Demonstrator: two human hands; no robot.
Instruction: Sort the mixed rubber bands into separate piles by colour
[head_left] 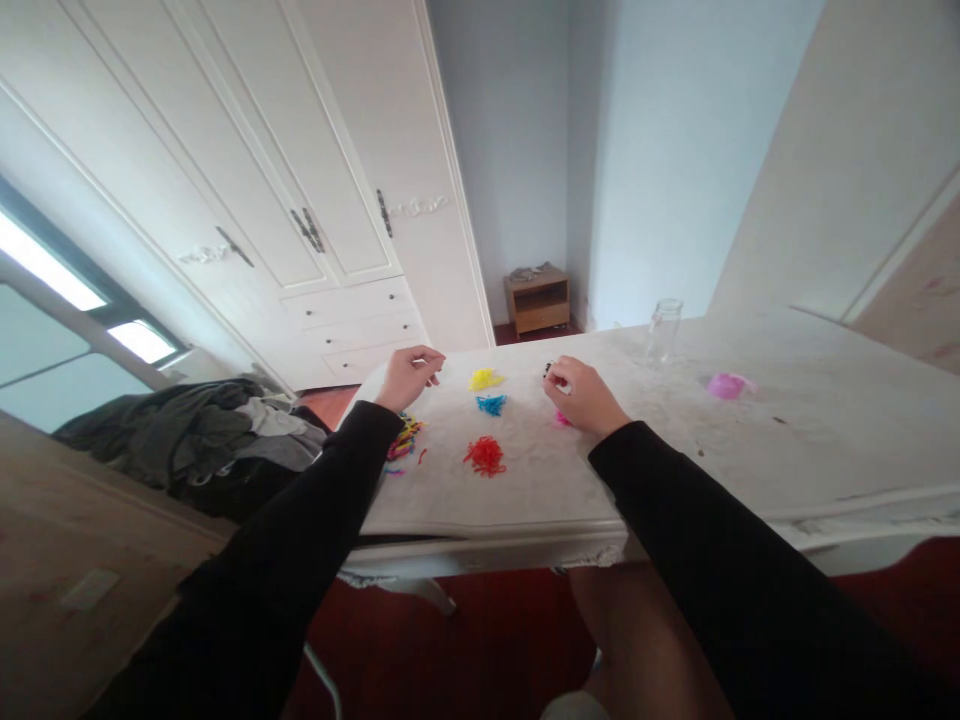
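Observation:
My left hand (409, 379) hovers above the table's left part, thumb and fingers pinched together; anything between them is too small to make out. Below its wrist lies a mixed heap of small thin coloured pieces (406, 438), partly covered by my sleeve. My right hand (583, 393) is closed in a pinch beside some black pieces (548, 370), and I cannot tell whether it grips one. Pink pieces (562, 418) peek out under this hand. Between both hands are separate piles: yellow pieces (486, 379), blue pieces (491, 405) and, closer to me, red pieces (486, 456).
A clear glass jar (663, 335) stands toward the back right of the white table (810, 420). Farther right sits a pink object (727, 386). Dark clothes (202, 440) are heaped left of the table. A small wooden cabinet (538, 302) stands behind it.

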